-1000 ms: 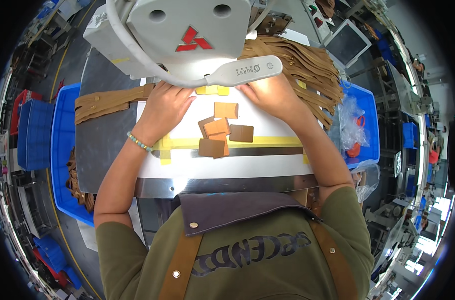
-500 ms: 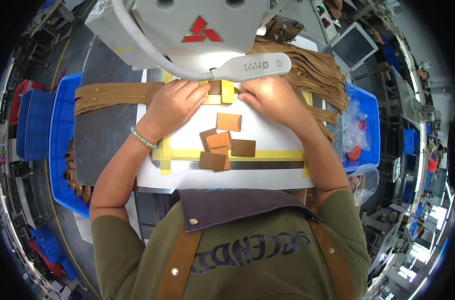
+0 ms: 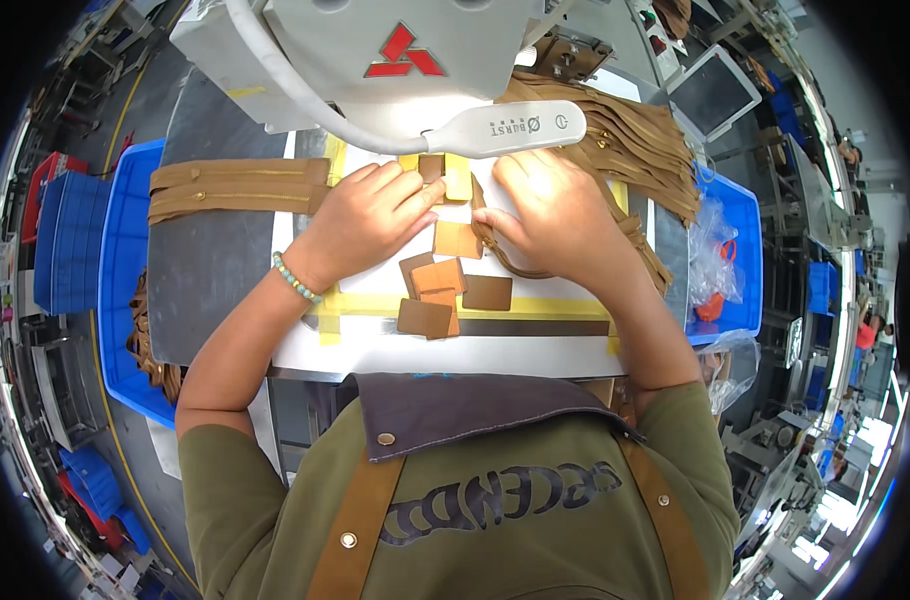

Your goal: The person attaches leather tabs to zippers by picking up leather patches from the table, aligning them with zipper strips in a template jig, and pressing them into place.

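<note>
My left hand (image 3: 370, 218) is closed, its bent fingertips beside a brown patch (image 3: 432, 167) and a yellow block (image 3: 457, 180) under the machine. What it grips, if anything, is hidden. Brown zipper strips (image 3: 230, 187) with small gold pulls run out to the left from beside this hand. My right hand (image 3: 550, 212) is closed on a narrow brown zipper strip (image 3: 497, 250), which loops down and back under the palm. Several tan and brown rectangular patches (image 3: 487, 293) lie below, partly overlapping, on the white work surface.
The grey sewing machine head (image 3: 355, 60) and a white lamp (image 3: 505, 130) overhang the hands. More brown zipper strips (image 3: 635, 140) are heaped at the right. Blue bins (image 3: 125, 370) flank the table; the right one holds clear plastic bags (image 3: 710, 250). Yellow tape (image 3: 555, 308) borders the white surface.
My right hand has drawn back slightly, and a loop of brown zipper strip now hangs from it. The left hand has shifted right and toward me. The loose patches have stayed in place.
</note>
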Motion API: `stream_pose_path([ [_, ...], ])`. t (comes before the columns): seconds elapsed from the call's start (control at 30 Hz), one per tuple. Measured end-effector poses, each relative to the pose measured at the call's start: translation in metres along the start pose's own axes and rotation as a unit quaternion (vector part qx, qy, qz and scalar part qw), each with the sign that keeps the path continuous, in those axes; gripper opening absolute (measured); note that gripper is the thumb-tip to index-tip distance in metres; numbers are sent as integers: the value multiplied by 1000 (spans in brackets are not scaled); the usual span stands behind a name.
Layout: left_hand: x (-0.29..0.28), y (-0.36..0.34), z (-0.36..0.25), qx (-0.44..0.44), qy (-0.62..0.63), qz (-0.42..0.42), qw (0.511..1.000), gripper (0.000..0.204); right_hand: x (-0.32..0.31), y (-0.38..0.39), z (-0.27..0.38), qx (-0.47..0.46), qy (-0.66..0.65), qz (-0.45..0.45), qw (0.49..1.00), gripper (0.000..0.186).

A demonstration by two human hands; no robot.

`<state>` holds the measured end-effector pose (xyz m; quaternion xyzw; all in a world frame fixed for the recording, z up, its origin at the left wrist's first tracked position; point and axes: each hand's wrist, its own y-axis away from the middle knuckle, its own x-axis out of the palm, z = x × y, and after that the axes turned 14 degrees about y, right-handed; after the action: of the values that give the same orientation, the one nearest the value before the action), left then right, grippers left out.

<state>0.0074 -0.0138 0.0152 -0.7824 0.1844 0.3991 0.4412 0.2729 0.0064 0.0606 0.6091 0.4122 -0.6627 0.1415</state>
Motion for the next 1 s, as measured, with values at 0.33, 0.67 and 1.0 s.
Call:
stream_pose_path([
  [0.33,0,0,4,10,-5,-1,1000,37,11,-3,8,63,-53,155,984,33],
  [0.67,-9,-4,-1,17,-3,26,1000,50,-38,-2,45,-61,-171,134,974,18],
  [1.0,-73,50,41,130,75,-223,963,48,-159,31,16,-174,-235,-145,945,37],
])
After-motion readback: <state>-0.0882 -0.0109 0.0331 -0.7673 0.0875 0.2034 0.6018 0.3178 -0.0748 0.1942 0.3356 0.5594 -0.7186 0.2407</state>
